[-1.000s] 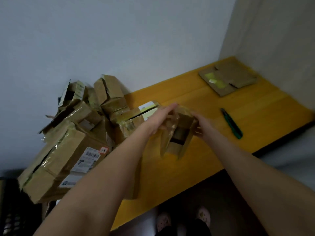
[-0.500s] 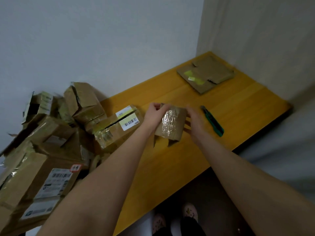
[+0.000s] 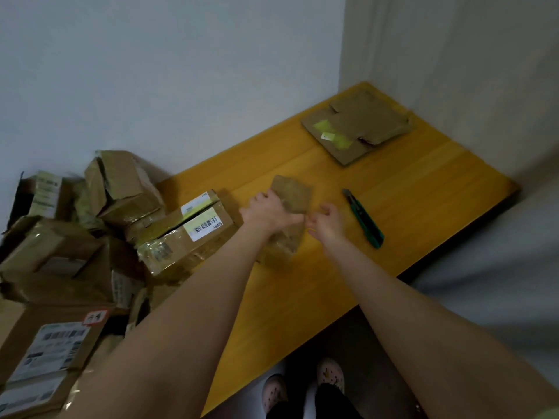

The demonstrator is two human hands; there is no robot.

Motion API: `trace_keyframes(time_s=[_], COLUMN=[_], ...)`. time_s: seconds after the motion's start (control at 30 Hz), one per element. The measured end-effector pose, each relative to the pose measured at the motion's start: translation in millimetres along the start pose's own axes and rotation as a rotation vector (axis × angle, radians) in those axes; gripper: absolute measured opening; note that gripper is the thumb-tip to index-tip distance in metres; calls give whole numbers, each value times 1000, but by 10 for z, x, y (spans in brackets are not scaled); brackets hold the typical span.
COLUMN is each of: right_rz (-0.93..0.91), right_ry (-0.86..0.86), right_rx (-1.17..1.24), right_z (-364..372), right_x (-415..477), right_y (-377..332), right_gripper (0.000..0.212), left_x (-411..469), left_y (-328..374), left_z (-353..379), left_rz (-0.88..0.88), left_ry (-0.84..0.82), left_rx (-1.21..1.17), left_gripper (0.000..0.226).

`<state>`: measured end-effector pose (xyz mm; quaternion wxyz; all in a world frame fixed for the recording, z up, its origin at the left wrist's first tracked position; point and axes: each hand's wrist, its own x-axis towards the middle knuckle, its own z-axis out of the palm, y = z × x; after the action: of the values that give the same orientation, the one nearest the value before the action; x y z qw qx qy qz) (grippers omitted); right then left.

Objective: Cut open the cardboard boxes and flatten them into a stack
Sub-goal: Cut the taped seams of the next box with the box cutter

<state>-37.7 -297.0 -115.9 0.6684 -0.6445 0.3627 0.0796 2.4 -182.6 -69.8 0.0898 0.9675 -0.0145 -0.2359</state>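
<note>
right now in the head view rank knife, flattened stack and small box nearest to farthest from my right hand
1. small box, just left of the right hand
2. green knife, on its right
3. flattened stack, far corner

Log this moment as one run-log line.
left hand: holds small box on table | right hand: at its right edge, grip unclear | knife: on table, untouched | flat stack: far corner

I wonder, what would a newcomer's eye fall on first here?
The left hand holds a small cardboard box at the middle of the yellow table, the right hand close beside it. A green utility knife lies just right of them; a heap of cardboard boxes crowds the left end, and flattened cardboard lies in the far corner.
</note>
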Motion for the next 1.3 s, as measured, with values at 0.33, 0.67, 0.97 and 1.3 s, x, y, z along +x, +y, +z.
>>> trace_keyframes(time_s=[0.33, 0.67, 0.97, 1.3], right_rz=[-56, -235, 79, 141], right_ry=[143, 107, -101, -203], right_rx=[-1244, -1303, -1043, -358], right_z=[-623, -456, -17, 342], right_x=[453, 412, 25, -627], right_y=[232, 490, 643, 510], right_gripper=[70, 42, 28, 28], left_x=[147, 49, -429, -890], left_y=[138, -185, -844, -1428], left_z=[405, 372, 365, 402], left_rz=[-208, -159, 34, 126], left_ry=[63, -3, -59, -39], left_rx=[62, 48, 210, 325], left_gripper=[137, 123, 132, 128])
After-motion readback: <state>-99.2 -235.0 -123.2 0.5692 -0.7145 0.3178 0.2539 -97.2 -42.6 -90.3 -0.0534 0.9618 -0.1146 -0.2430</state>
